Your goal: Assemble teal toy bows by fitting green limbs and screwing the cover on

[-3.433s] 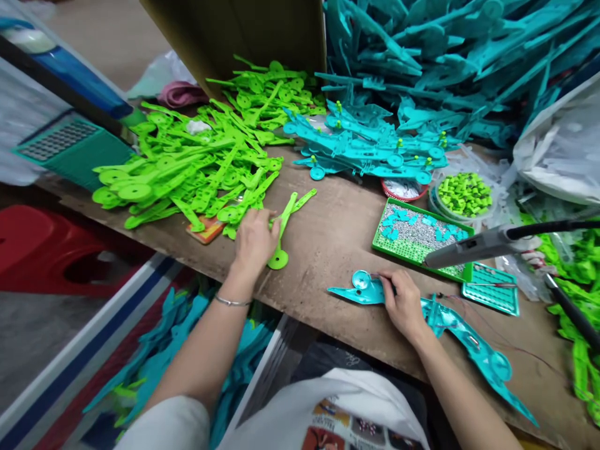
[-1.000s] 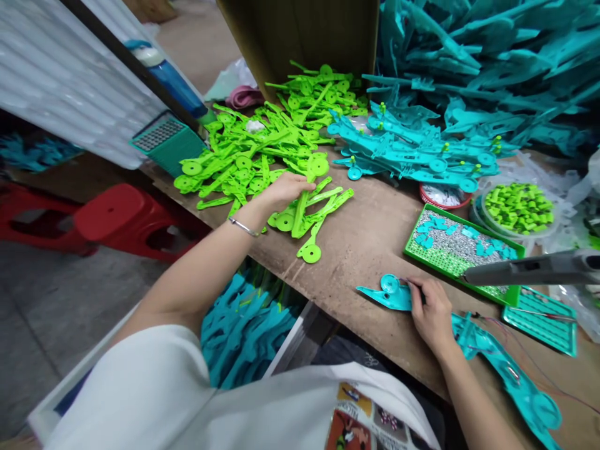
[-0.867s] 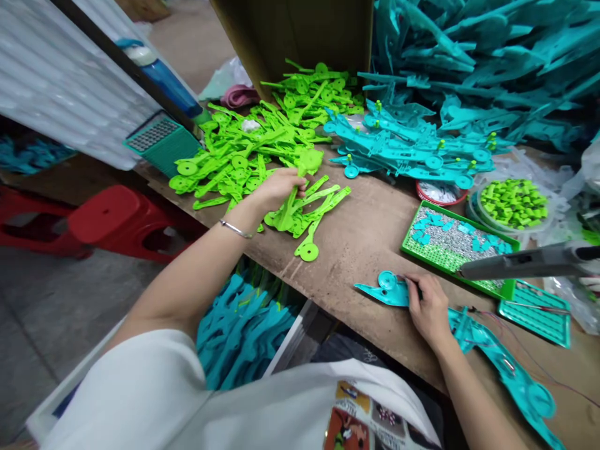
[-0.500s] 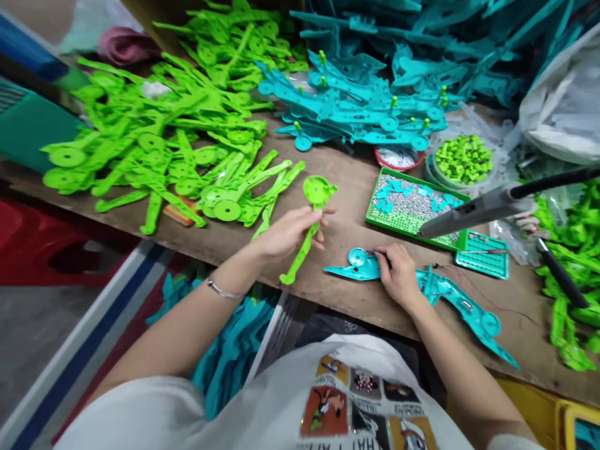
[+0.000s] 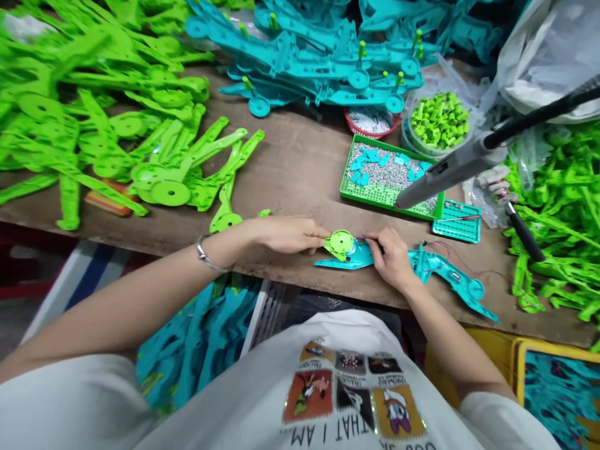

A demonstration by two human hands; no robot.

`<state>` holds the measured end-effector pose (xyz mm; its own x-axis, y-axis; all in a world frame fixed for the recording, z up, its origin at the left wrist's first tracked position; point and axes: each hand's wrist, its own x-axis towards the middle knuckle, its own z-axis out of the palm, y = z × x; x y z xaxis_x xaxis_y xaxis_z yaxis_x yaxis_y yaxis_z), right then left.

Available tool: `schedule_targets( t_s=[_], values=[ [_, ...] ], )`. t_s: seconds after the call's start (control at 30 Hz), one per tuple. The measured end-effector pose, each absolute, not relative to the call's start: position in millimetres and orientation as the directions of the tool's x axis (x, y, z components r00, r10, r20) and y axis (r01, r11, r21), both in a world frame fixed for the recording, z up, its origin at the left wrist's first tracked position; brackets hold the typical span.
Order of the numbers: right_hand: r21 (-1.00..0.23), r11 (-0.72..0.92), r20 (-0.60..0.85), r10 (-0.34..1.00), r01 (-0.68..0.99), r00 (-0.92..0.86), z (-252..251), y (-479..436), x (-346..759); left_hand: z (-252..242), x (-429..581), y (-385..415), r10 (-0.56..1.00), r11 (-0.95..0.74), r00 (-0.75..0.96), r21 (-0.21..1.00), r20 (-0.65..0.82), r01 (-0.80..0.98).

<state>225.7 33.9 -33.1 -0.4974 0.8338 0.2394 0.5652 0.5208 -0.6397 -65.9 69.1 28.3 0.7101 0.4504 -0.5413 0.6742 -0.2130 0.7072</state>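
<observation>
My left hand is closed on a lime-green plastic arm with a round disc end. The disc lies over the round seat at the left end of a long teal plastic body; whether it is seated there I cannot tell. My right hand pinches the teal body just right of the disc, its fingertips partly hidden. Thin wires come off the body's right half, which lies along the table's front edge.
Loose green arms heap on the left, with teal bodies stacked behind. A green tray of small metal bits, a tub of green pegs and a small teal tray stand right. A grey, rod-like tool overhangs the tray.
My left hand has moved right and down, bringing the green arm's disc onto the teal body's left end. My right hand stays on the body. The view has shifted.
</observation>
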Motion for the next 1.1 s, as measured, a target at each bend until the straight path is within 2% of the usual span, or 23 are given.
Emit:
schedule_targets(
  t_s=[0.13, 0.27, 0.4, 0.7, 0.93, 1.1],
  values=[
    [-0.637, 0.536, 0.257, 0.825, 0.555, -0.503, -33, 33, 227, 21, -59, 63, 0.596, -0.483, 0.695, 0.512, -0.402, 0.71],
    [-0.644, 0.491, 0.293, 0.867, 0.587, -0.404, -35, 32, 228, 13, -59, 55, 0.664, -0.565, 0.668, 0.36, -0.336, 0.743],
    [-0.685, 0.413, 0.312, 0.911, 0.6, -0.271, -35, 31, 227, 10, -52, 47, 0.711, -0.564, 0.647, 0.327, -0.275, 0.758],
    [-0.686, 0.415, 0.298, 0.91, 0.597, -0.29, -33, 33, 224, 2, -38, 37, 0.727, -0.634, 0.672, 0.238, -0.142, 0.736],
    [-0.681, 0.427, 0.302, 0.904, 0.595, -0.304, -36, 33, 226, -2, -33, 41, 0.717, -0.693, 0.696, 0.071, -0.043, 0.718],
    [-0.695, 0.426, 0.309, 0.904, 0.579, -0.295, -37, 34, 224, -7, -36, 40, 0.68, -0.729, 0.732, 0.076, -0.031, 0.681]
  ],
)
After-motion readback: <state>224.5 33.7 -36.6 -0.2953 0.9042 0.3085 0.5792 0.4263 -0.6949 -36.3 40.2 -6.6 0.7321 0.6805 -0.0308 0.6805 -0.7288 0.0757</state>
